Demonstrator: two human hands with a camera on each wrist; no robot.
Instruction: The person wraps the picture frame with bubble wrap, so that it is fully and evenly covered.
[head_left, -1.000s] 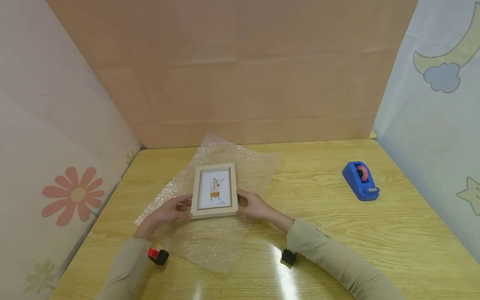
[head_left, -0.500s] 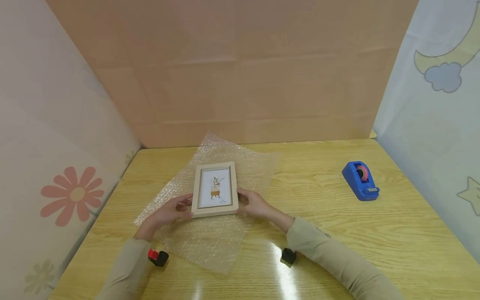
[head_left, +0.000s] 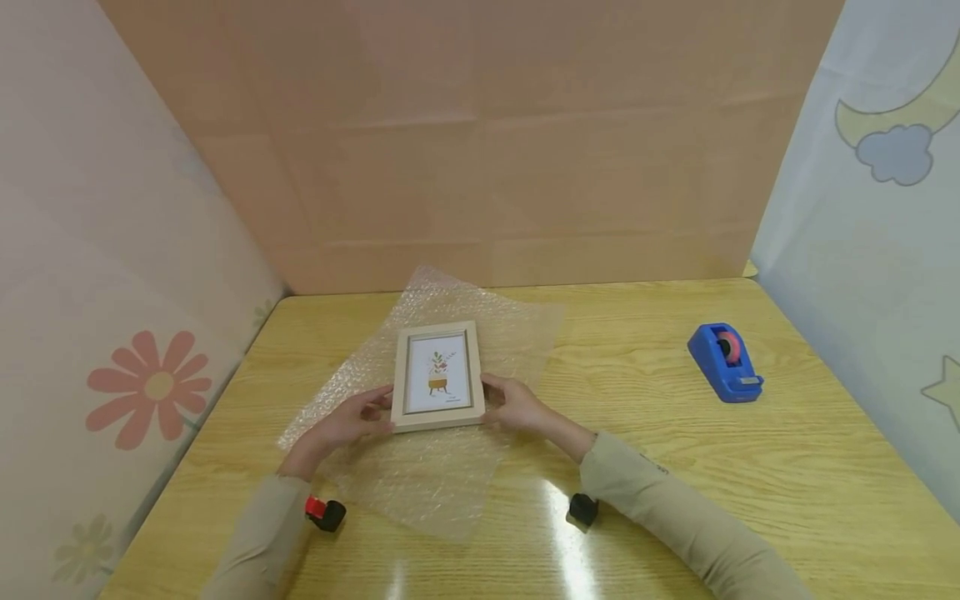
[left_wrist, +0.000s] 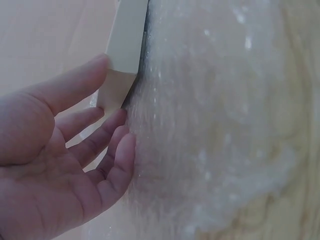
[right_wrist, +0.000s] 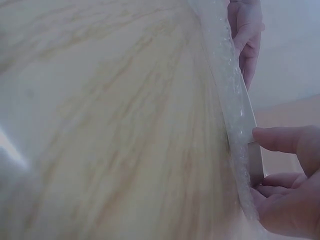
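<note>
A picture frame (head_left: 438, 423) with a pale wooden border lies face up on a sheet of bubble wrap (head_left: 420, 492), its print showing a plant in an orange pot on legs. My left hand (head_left: 352, 415) grips its left side near the front corner. In the left wrist view, the thumb of that left hand (left_wrist: 55, 145) touches the corner and the other fingers curl in by the frame (left_wrist: 125, 40). On the opposite side my right hand (head_left: 517, 406) holds the right edge. The right wrist view shows the right hand (right_wrist: 290, 185) with thumb and fingers at the corner.
A blue tape dispenser (head_left: 726, 364) with a pink roll stands on the right of the wooden table (head_left: 645, 467). Small black objects lie near both forearms, one black and red (head_left: 326, 513), one black (head_left: 582, 509). Patterned walls rise left and right, with a brown backdrop behind.
The picture frame stays between both hands, with almost no movement over the bubble wrap. The whole view has shifted slightly, so everything appears a little further right.
</note>
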